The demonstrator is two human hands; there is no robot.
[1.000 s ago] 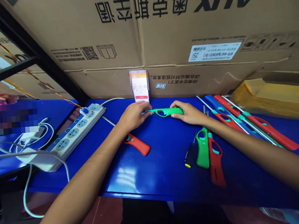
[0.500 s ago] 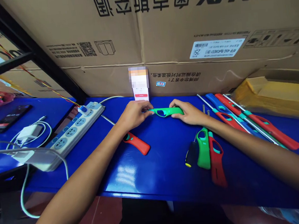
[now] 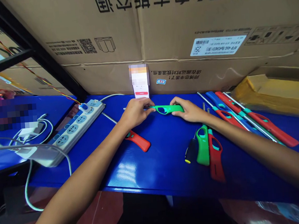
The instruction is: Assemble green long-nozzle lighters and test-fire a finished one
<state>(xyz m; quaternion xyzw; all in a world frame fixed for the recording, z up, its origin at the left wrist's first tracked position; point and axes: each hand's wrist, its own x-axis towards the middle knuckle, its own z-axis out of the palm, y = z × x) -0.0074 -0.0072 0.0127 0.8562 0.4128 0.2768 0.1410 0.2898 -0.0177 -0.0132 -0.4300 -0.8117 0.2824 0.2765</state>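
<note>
Near me, the shiny blue table [image 3: 164, 173] runs across the view, and red floor tiles [image 3: 95, 216] show below its edge. The left hand [image 3: 136, 112] and the right hand [image 3: 187, 109] hold a green gas lighter [image 3: 168, 109] near the middle of the table. Its long body lies sideways, and its thin end points left. It is smooth plastic, with an oval hole in the handle. The right fingers [image 3: 180, 112] wrap around the fat handle. The left fingers [image 3: 147, 107] close on the thin end and hide part of it.

A red lighter [image 3: 138, 141] lies by the left arm. On the right are a black screwdriver [image 3: 191, 152], a second green lighter [image 3: 202, 146], another red lighter [image 3: 215, 158] and a pile of long lighters [image 3: 245, 118]. On the left is a white power strip [image 3: 74, 130]. Far back, a phone [image 3: 140, 81] with a blurred screen stands against a big cardboard box [image 3: 138, 30].
</note>
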